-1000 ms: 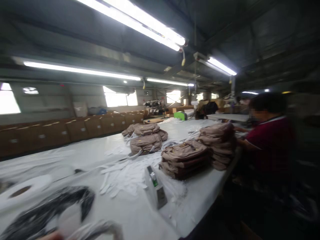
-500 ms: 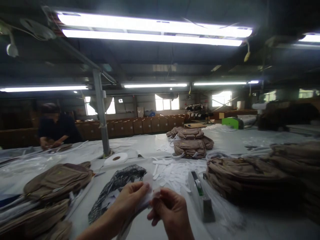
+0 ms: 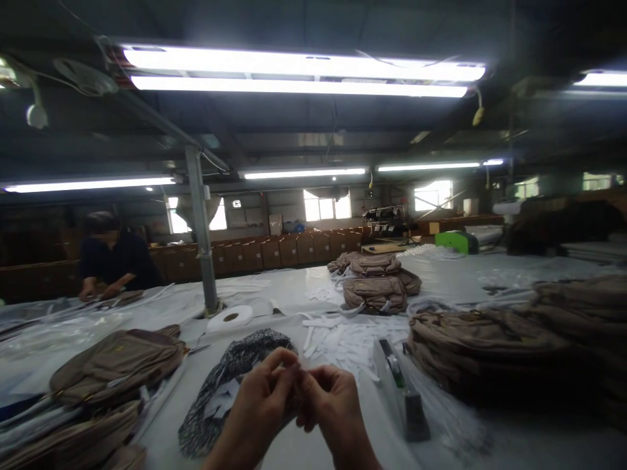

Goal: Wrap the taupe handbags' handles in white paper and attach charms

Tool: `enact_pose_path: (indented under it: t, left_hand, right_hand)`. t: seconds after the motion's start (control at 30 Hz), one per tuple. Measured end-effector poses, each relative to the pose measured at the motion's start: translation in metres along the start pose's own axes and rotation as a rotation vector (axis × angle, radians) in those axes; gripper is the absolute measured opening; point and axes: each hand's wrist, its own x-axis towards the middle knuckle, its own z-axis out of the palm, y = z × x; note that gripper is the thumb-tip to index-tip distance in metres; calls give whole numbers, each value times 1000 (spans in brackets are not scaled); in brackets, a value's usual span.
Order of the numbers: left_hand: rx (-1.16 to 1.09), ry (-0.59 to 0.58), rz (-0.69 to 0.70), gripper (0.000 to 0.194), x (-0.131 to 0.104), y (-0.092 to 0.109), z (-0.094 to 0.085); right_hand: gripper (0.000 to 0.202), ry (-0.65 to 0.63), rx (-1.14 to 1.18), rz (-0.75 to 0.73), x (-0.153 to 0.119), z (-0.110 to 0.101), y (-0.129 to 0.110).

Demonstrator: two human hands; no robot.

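Observation:
My left hand (image 3: 267, 398) and my right hand (image 3: 326, 395) meet in front of me, fingertips pinched together. Whatever they pinch is small and hidden by the fingers; a pale edge shows below them. Just left of and behind my left hand lies a crumpled black-and-white plastic bag (image 3: 230, 359) with white pieces (image 3: 223, 399) inside. Beyond my fingers is a heap of white strips (image 3: 347, 339). To the right of my right hand stands a grey tape dispenser (image 3: 399, 388) with something green in its middle.
Brown backpacks lie at the left (image 3: 117, 365), far centre (image 3: 375, 294) and right (image 3: 480, 346). A white roll (image 3: 230, 318) rests by a metal post (image 3: 200, 228). Clear plastic (image 3: 445, 411) lies beside the dispenser. Across the table, a person (image 3: 115, 261) handles something brown.
My hands have come together, and the white piece seen between them is now covered by the fingers. The view has tilted slightly upward.

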Motion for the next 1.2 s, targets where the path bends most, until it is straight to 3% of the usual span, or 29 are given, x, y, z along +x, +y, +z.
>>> enact_pose_path:
  t: [0.2, 0.4, 0.5, 0.73, 0.83, 0.93, 1.03, 1.2]
  left_hand:
    - [10, 37, 75, 29, -4, -3, 10]
    - [-21, 82, 81, 28, -6, -3, 12]
    - [-14, 45, 89, 31, -6, -2, 11]
    - [-35, -2, -72, 33, 15, 2, -3]
    - [-26, -63, -133, 32, 22, 9, -4]
    - [-54, -82, -186, 35, 21, 17, 0]
    - [-85, -126, -203, 35, 20, 22, 4]
    - [66, -77, -106, 27, 24, 21, 6]
  right_hand:
    - [40, 146, 102, -47, 1, 0, 7]
    - [38, 47, 160, -105, -3, -6, 9]
    - [35, 51, 142, -96, -5, -8, 7]
    - [32, 85, 80, -138, -5, -6, 7]
    - [33, 89, -51, -145, -5, -12, 9]
    - [29, 172, -340, -397, -3, -22, 6]
    - [11, 102, -574, -735, 1, -30, 0]
    - [16, 37, -784, -919, 7, -35, -2]
